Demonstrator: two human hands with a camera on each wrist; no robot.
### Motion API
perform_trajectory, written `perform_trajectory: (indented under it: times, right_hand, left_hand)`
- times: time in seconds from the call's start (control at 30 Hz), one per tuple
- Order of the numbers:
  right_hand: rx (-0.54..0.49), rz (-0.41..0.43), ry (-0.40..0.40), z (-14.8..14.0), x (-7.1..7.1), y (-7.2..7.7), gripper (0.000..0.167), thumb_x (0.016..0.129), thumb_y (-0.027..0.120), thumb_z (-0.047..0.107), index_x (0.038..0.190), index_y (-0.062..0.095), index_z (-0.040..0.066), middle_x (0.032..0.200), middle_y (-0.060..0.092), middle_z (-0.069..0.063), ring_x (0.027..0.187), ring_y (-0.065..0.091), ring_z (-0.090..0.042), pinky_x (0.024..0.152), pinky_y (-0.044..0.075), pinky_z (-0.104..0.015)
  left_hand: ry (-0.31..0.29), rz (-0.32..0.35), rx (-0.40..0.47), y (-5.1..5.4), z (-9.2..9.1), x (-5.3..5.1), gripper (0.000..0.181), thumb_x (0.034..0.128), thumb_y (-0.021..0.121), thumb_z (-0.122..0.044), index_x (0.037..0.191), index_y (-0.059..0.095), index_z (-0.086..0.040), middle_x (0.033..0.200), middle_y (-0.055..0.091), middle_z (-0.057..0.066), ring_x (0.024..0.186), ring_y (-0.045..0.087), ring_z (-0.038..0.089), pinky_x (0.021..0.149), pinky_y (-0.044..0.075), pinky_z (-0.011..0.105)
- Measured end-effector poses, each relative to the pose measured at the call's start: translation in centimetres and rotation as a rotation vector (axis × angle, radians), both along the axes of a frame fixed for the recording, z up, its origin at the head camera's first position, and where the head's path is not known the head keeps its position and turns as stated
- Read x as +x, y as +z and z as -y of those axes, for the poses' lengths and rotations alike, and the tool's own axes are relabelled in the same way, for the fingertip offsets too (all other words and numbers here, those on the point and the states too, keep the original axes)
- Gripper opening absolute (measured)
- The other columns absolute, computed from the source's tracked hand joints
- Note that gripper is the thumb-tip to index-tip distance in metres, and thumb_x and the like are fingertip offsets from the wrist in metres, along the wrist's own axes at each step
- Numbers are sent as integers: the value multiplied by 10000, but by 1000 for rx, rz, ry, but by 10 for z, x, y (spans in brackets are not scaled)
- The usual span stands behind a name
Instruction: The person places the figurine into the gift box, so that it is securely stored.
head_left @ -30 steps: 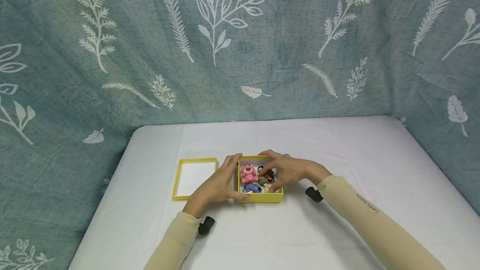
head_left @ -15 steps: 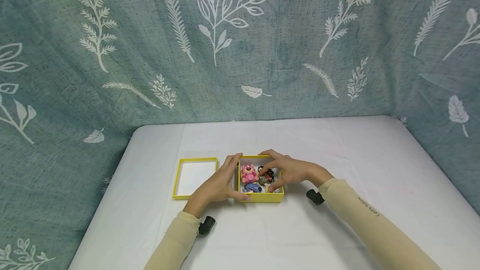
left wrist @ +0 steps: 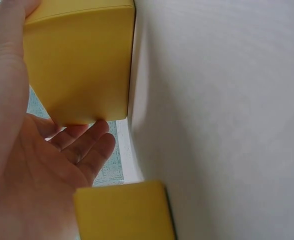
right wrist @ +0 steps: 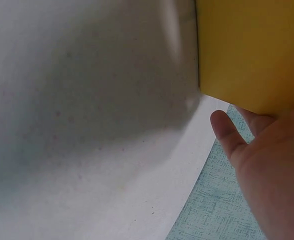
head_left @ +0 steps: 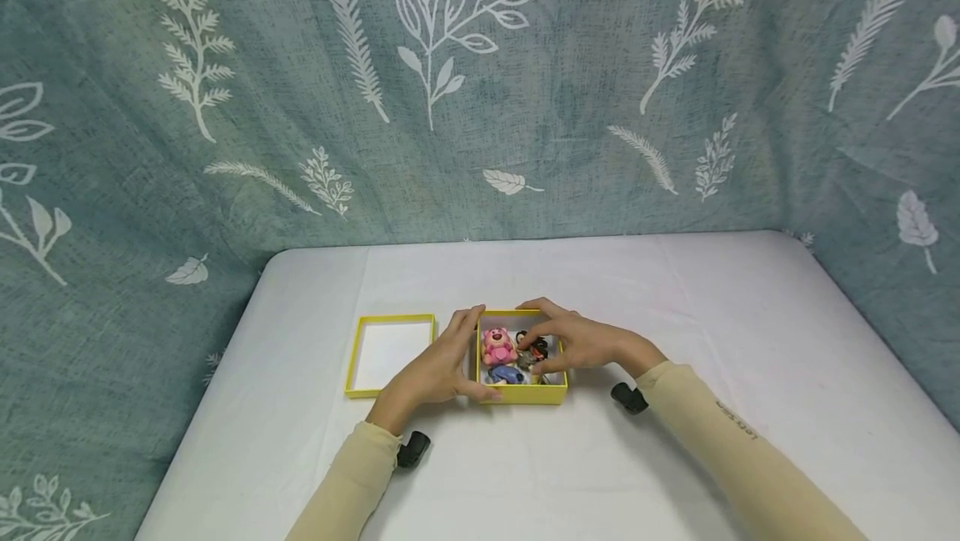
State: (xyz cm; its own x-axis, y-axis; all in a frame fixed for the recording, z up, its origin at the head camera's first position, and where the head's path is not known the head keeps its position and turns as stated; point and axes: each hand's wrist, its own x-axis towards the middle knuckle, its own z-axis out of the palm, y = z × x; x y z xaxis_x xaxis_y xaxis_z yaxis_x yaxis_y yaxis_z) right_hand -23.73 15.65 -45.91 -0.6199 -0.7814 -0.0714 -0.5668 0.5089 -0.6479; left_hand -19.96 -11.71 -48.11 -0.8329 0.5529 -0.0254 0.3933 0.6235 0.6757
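A yellow box (head_left: 522,394) with a pale inside stands on the table. My left hand (head_left: 437,368) grips its left end, thumb at the front wall and fingers at the back; the left wrist view shows the yellow side wall (left wrist: 82,70) between them. Inside sit a pink bear figurine (head_left: 498,348), a blue figurine (head_left: 506,375) and a small dark-haired figurine (head_left: 538,348), partly hidden. My right hand (head_left: 581,339) reaches in from the right, thumb and index finger curled round the dark-haired figurine. Its other fingers reach over the back rim. Something yellowish lies below the thumb, mostly hidden.
A shallow yellow-rimmed lid (head_left: 391,394) lies inside up, left of the box, close to my left hand. White cloth (head_left: 675,299) covers the table. A green leaf-patterned curtain (head_left: 570,91) hangs behind it.
My right thumb has moved up, away from the front wall and towards the index finger, over the dark-haired figurine. The left hand, box and lid stay put.
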Motion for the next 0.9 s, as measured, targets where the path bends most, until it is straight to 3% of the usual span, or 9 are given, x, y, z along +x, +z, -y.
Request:
perform_trajectory:
  times: [0.27, 0.43, 0.67, 0.9]
  right_hand:
    - [-71, -6, -20, 0, 3, -7, 273, 879, 741, 302, 1123, 715, 182, 1509, 315, -129, 1390, 333, -374, 1055, 262, -712]
    - [-136, 7, -19, 2, 4, -10, 244, 885, 738, 228, 1115, 713, 149, 1507, 309, -145, 1381, 333, -398, 1088, 324, -615]
    - [-142, 5, -40, 1, 5, -11, 231, 892, 725, 196, 1118, 711, 153, 1504, 324, -134, 1372, 353, -395, 1089, 326, -609]
    - [-139, -73, -69, 0, 8, -14, 278, 911, 707, 248, 1170, 694, 149, 1510, 341, -158, 1386, 346, -383, 1089, 315, -633]
  left_hand:
    - [-8, 9, -5, 0, -1, 0, 1308, 639, 824, -627, 1588, 33, -195, 1562, 217, 11, 1369, 409, 279, 1098, 404, 451]
    - [0, 21, -1, 1, 0, 0, 1300, 641, 833, -612, 1586, 16, -252, 1566, 210, 9, 1370, 408, 278, 1103, 399, 447]
    - [-4, 14, 11, 0, 0, -1, 1293, 638, 832, -619, 1586, 38, -241, 1555, 237, 26, 1360, 415, 266, 1095, 409, 443]
    - [-2, 7, 16, -2, 0, -2, 1294, 636, 838, -615, 1585, 61, -205, 1548, 247, 23, 1365, 411, 275, 1094, 407, 458]
